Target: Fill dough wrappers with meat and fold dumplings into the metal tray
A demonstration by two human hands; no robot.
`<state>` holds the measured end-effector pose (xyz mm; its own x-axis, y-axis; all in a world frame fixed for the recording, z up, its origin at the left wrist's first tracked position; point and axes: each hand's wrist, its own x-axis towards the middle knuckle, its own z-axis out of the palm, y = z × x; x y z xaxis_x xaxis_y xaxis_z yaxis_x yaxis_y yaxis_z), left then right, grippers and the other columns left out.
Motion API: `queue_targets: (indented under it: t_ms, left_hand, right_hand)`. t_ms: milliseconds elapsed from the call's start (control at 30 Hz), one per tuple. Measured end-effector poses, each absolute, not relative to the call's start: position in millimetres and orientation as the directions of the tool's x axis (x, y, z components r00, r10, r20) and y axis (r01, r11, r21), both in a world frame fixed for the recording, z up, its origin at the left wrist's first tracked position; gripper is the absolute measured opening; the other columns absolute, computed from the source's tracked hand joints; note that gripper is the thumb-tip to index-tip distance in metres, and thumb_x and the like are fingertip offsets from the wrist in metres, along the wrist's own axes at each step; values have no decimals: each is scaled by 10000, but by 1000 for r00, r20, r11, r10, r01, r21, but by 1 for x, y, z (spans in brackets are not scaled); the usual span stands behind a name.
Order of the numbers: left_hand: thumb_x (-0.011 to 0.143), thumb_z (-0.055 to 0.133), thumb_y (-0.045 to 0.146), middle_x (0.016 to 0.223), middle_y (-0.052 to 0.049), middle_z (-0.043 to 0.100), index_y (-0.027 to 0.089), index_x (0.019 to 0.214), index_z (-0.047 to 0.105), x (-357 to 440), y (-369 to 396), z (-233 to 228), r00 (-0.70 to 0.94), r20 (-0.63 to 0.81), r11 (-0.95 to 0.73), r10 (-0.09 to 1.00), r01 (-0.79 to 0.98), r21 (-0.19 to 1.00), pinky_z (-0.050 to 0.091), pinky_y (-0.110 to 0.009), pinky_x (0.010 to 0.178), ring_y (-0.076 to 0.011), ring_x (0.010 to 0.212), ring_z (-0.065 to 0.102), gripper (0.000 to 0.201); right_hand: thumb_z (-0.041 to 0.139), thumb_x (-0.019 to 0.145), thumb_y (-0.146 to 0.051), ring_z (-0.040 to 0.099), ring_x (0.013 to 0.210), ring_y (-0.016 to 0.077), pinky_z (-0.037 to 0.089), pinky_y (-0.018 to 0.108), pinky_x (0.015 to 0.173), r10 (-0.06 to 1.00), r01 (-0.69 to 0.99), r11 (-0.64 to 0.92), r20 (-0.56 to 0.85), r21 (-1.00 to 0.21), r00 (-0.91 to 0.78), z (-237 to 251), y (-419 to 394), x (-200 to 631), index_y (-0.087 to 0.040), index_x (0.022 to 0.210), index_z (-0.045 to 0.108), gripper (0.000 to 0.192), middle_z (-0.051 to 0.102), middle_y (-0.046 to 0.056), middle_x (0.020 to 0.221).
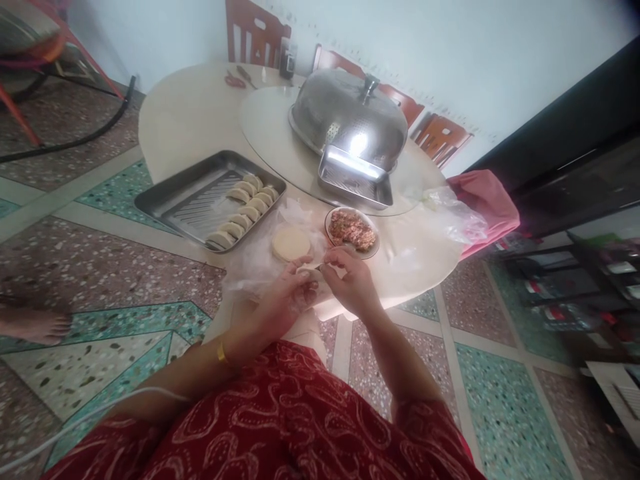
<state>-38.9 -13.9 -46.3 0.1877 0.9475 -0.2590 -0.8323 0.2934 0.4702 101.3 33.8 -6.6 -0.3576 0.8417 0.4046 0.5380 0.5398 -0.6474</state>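
1. head view: your two hands meet over the near edge of the table (175,123); your left hand (290,291) is closed on one pale dough piece (313,273), mostly hidden, and your right hand (350,277) pinches its edge, thumb and finger together.
2. just beyond your fingers are one round pale stack of wrappers (291,242) and one plate (373,252) of filling (353,229).
3. to your left, one large metal tray (187,203) holds about ten dumplings (251,213); overlaps blur the count.
4. farther off, one domed lid (345,100) and one smaller tray (356,183) sit on one glass turntable (265,113).
5. the tabletop is cream; at least three wooden chair backs (275,32) stand by a white wall (475,60), over speckled floor (150,260).
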Motion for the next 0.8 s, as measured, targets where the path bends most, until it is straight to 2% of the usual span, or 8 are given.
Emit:
queue_targets:
  t_ms: [100,267,633,800]
  left_hand:
    - [725,765,231,724,30,643,212,1022,601,-45,-16,-50,145,-237,260,961,-771,581,502,-179,604,-84,633,601,340]
    - [712,784,315,726,47,620,200,953,583,-52,-16,-48,-37,-200,116,979,-707,698,461,-159,475,-68,545,562,334]
    - [691,776,349,753,41,617,177,867,553,-58,-10,-40,-102,-155,41,983,-697,716,463,-161,455,-68,546,565,332]
    - [728,736,320,764,36,616,176,879,575,-59,-13,-48,-90,-127,48,988,-597,801,492,-171,465,-80,575,575,263]
  right_hand:
    - [562,824,-183,599,726,140,481,290,690,863,509,490,310,-708,-400,0,36,97,-222,805,641,91,661,4,793]
    - [583,824,-218,574,715,126,470,285,689,870,477,443,235,-759,-434,7,38,87,-218,813,638,56,633,-8,782]
    - [610,799,-236,568,681,119,450,273,644,884,468,390,182,-793,-430,4,44,83,-214,774,627,37,632,-15,764]
    - [603,771,-227,559,689,123,436,278,651,893,471,364,158,-804,-421,5,48,81,-210,721,612,54,624,-20,733]
